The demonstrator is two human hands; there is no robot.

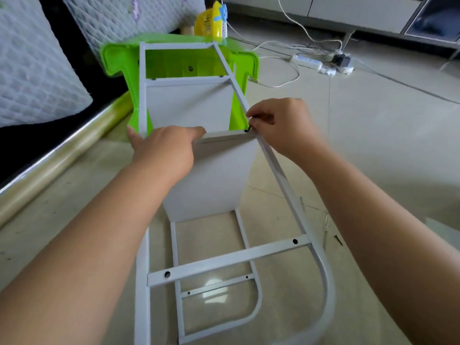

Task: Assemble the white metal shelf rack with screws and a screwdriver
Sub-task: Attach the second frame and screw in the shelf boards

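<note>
The white metal shelf rack lies on its side on the floor, its far end propped on a green plastic stool. My left hand holds the top edge of a white shelf panel set between the side frames. My right hand pinches a small black hex key or screw at the spot where the panel's corner meets the right frame tube. A second white panel stands further back in the frame.
A mattress and a shiny bed rail run along the left. A yellow bag sits behind the stool. A power strip with cables lies at the back right. Small loose screws lie on the tiled floor to the right.
</note>
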